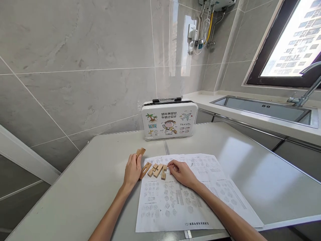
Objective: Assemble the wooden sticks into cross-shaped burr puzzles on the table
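Note:
Several notched wooden puzzle bars (155,170) lie side by side at the top left of a large printed instruction sheet (180,197) on a light table (100,187). My left hand (132,170) is closed round another wooden bar (140,153), whose end sticks out above my fingers. My right hand (181,172) rests on the sheet with fingers curled, its fingertips touching the rightmost bar (164,172) of the row.
A white case (168,119) with cartoon pictures and a black handle stands upright at the back of the table against the tiled wall. A steel sink (265,108) with a tap (306,93) is on the counter at the right, below a window.

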`<state>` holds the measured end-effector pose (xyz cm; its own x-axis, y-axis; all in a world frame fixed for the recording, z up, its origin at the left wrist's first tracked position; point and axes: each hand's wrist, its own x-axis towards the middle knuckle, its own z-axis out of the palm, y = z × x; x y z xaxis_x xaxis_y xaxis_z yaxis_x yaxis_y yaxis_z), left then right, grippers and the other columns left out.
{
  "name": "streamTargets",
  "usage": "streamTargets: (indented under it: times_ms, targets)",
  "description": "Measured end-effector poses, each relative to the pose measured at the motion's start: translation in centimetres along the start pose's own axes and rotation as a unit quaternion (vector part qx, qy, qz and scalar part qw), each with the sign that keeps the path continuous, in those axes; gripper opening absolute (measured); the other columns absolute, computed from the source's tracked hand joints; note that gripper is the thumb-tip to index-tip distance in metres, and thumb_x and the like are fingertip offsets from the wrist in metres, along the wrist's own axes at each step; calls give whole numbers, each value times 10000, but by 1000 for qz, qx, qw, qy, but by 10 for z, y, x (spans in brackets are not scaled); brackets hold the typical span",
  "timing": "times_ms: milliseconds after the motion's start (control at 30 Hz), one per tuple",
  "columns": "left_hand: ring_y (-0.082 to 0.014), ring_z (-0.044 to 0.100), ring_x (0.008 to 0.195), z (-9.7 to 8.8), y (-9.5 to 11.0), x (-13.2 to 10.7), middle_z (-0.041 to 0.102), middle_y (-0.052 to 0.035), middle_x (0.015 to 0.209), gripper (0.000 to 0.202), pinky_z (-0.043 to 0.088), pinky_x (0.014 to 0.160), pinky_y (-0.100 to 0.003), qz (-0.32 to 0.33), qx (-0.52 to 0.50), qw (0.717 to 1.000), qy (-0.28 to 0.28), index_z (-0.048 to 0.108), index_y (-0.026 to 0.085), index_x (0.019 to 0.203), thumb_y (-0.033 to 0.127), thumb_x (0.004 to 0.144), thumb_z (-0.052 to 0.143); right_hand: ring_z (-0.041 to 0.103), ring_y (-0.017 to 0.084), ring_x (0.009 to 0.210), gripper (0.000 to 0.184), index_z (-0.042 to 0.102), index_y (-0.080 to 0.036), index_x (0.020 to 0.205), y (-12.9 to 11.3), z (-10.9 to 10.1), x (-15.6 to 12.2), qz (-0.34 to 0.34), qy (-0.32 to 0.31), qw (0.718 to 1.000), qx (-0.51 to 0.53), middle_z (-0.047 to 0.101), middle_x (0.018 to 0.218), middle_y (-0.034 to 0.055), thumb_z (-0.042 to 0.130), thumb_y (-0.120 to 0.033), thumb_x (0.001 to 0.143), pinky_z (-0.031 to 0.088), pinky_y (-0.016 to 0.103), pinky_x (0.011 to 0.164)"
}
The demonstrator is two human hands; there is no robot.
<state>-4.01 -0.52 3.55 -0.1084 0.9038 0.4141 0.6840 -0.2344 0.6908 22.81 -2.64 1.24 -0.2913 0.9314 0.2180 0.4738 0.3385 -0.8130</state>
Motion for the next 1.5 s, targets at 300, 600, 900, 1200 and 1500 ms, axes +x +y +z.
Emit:
streamTargets:
  times_ms: [300, 600, 900, 1200, 1500]
  targets:
    - [-94, 535, 616, -1, 11, 4, 691, -45, 975, 439, 464, 582, -223, -187, -427, 881, -77, 669, 177, 975, 606, 884, 660, 616, 231, 999, 202, 641, -213, 1135, -34, 19, 23, -195, -25, 974, -112, 678, 1115, 91, 562, -191, 950, 479, 354, 880]
    - [-45, 447, 512, -5, 7, 6, 653, -13, 881, 448, 391, 482, -192, -214, -515, 829, -33, 671, 170, 1003, 595, 865, 701, 565, 295, 1050, 229, 697, -188, 1074, -60, 69, 79, -274, -180, 911, -250, 687, 1074, 106, 749, -223, 854, 448, 406, 889]
    - [-59, 465, 528, -7, 1, 10, 657, -19, 881, 421, 425, 506, -220, -213, -533, 818, 43, 696, 162, 991, 570, 898, 653, 567, 262, 977, 201, 694, -193, 913, -67, 83, 102, -260, -230, 901, -261, 663, 957, 61, 838, -300, 821, 438, 332, 806]
    - [-52, 472, 552, -5, 1, 7, 635, -13, 910, 373, 445, 535, -205, -201, -519, 830, 48, 682, 169, 959, 534, 880, 687, 691, 192, 849, 229, 559, -252, 1032, -61, 52, 76, -85, -44, 967, 235, 693, 916, 16, 543, -478, 1000, 560, 316, 714]
    - [-69, 336, 474, 9, 23, -12, 484, 40, 639, 452, 279, 457, -204, -107, -343, 926, -115, 608, 181, 763, 601, 932, 594, 494, 118, 320, 467, 415, -273, 1048, -32, 28, 51, 61, 4, 915, 398, 510, 524, -117, 471, -719, 921, 325, 185, 308]
